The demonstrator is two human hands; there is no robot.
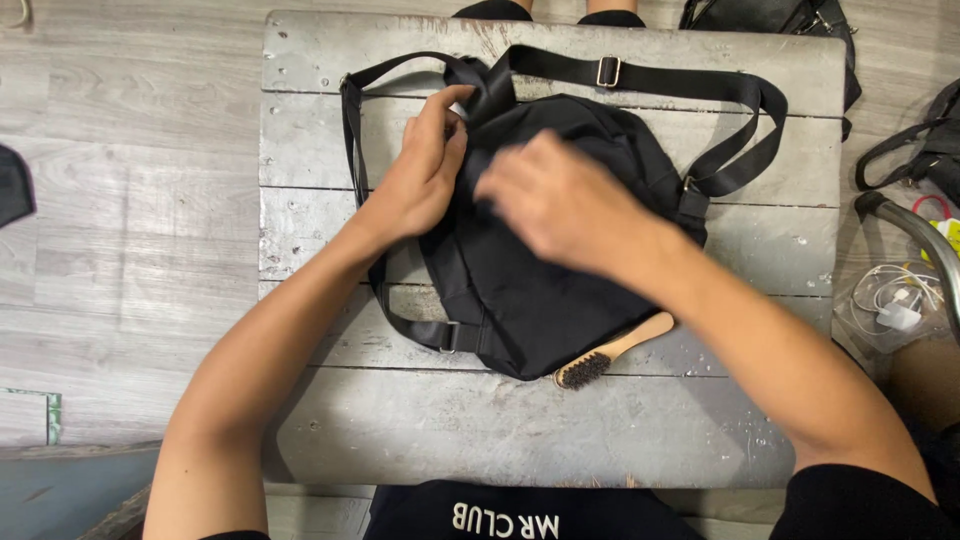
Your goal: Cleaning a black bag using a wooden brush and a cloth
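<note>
A black backpack (545, 290) lies flat on a low grey wooden table (520, 430), its straps spread toward the far edge. My left hand (420, 170) pinches the fabric near the top of the bag, by the carry loop. My right hand (560, 200) rests on the bag's upper middle, fingers curled and blurred; whether it grips fabric is unclear. A wooden brush (610, 355) with dark bristles lies partly under the bag's near right corner.
Grey plank floor surrounds the table. Black bags (780, 15) lie at the far right, another strap (910, 150) to the right. A clear bag with white cables (895, 305) sits on the right. Someone's dark shoes (550, 12) show at the far edge.
</note>
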